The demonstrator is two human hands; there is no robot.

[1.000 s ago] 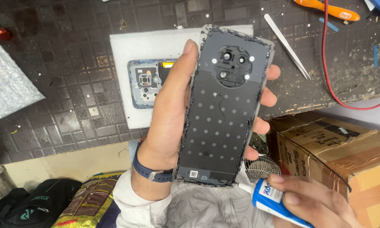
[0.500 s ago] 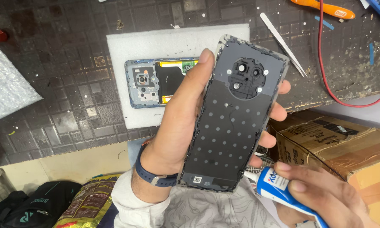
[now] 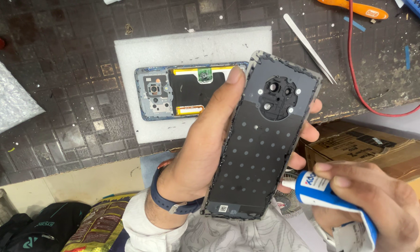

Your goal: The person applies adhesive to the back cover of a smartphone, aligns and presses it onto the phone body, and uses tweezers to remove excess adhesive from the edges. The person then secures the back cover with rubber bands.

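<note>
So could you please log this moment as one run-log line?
left hand: holds phone back cover | right hand: holds glue tube | opened phone: on foam pad

Phone repair workshop. Dark worn surface [image 3: 56, 116], scuffed, flecked with white specks. Opened phone body [image 3: 182, 91], battery and camera module exposed, lies on white foam pad [image 3: 140, 56]. Metal tweezers [image 3: 310, 49], orange-handled tool [image 3: 354, 7], red wire [image 3: 359, 88] scattered near far edge. Bubble wrap [image 3: 4, 98] at left. Cardboard box [image 3: 373, 149] beside surface, bags [image 3: 42, 228] below.

Left hand [image 3: 205, 154] gripping upright, right hand [image 3: 378, 205] clenched
</note>
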